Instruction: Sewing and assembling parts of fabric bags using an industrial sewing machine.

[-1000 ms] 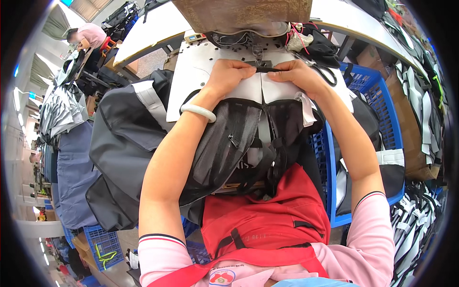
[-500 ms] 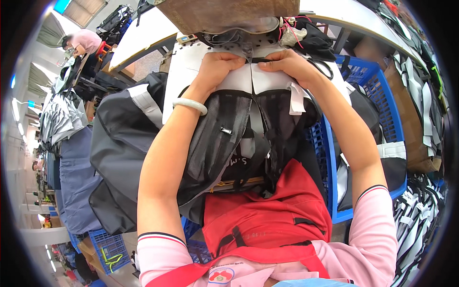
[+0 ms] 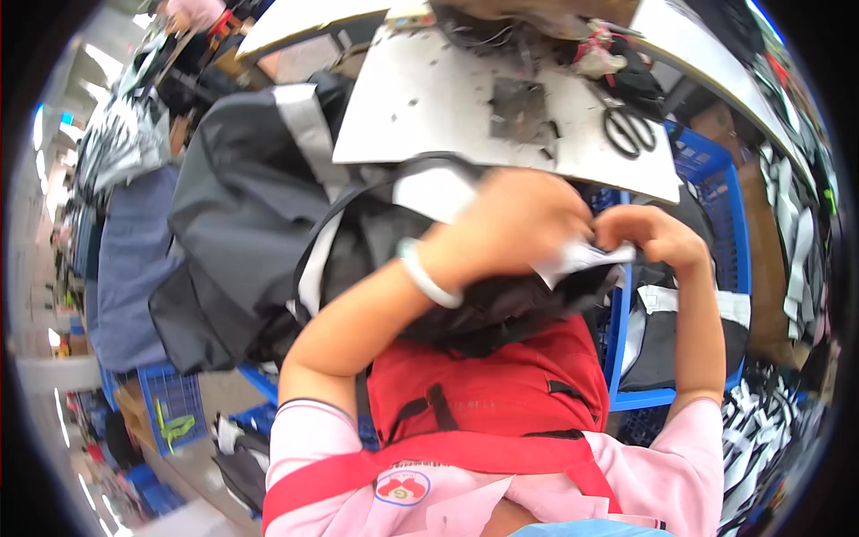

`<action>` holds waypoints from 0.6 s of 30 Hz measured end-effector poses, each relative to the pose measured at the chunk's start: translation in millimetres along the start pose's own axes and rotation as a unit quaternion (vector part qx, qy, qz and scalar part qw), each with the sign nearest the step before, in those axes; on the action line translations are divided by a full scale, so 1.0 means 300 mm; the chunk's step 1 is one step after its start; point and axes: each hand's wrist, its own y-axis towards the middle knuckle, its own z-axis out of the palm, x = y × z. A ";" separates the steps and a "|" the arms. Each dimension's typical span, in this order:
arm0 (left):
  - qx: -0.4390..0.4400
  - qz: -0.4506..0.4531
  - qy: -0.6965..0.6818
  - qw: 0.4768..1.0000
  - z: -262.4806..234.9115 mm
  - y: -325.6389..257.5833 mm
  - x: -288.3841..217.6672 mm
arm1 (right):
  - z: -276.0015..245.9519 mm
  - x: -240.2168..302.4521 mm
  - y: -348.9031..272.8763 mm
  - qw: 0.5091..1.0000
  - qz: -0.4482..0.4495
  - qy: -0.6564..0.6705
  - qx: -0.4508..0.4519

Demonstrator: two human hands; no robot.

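Note:
A black bag (image 3: 367,233) with white inner panels and a long black strap lies bunched over my lap. My left hand (image 3: 523,224), a pale bangle on its wrist, crosses over the bag; motion smears its fingers, so their grip cannot be told. Close against it, my right hand (image 3: 658,237) has its fingers curled and closed on the bag's right edge. Just below both hands a white label-like piece (image 3: 586,258) sticks out, blurred. Beneath the bag, a red apron (image 3: 483,394) covers my lap.
Ahead, a white sewing table (image 3: 403,98) carries black scraps, black-handled scissors (image 3: 629,132) and part of a machine. A blue crate (image 3: 617,358) with black and white pieces stands at the right. Large dark grey fabric (image 3: 242,215) drapes at the left.
Both hands have come away from the machine toward me and to the right, bringing the bag off the table. The scissors and tabletop now show. The bag has turned and folded over.

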 end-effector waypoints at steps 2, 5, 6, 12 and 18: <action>0.152 0.074 0.108 0.980 0.177 -0.034 -0.121 | 0.038 0.031 -0.054 0.994 -0.022 -0.037 -0.098; 0.178 0.152 0.124 0.964 0.496 -0.141 -0.230 | 0.212 0.142 0.023 0.971 -0.039 -0.184 -0.149; 0.164 0.178 0.095 0.966 0.583 -0.181 -0.249 | 0.283 0.164 0.060 0.956 -0.038 -0.253 -0.144; 0.172 0.125 0.023 0.977 0.556 -0.319 -0.284 | 0.431 -0.024 0.127 0.886 0.023 -0.390 -0.252; -0.248 -0.133 0.209 0.937 -0.061 -0.622 -0.228 | 0.402 -0.053 -0.105 0.882 -0.038 -0.371 -0.287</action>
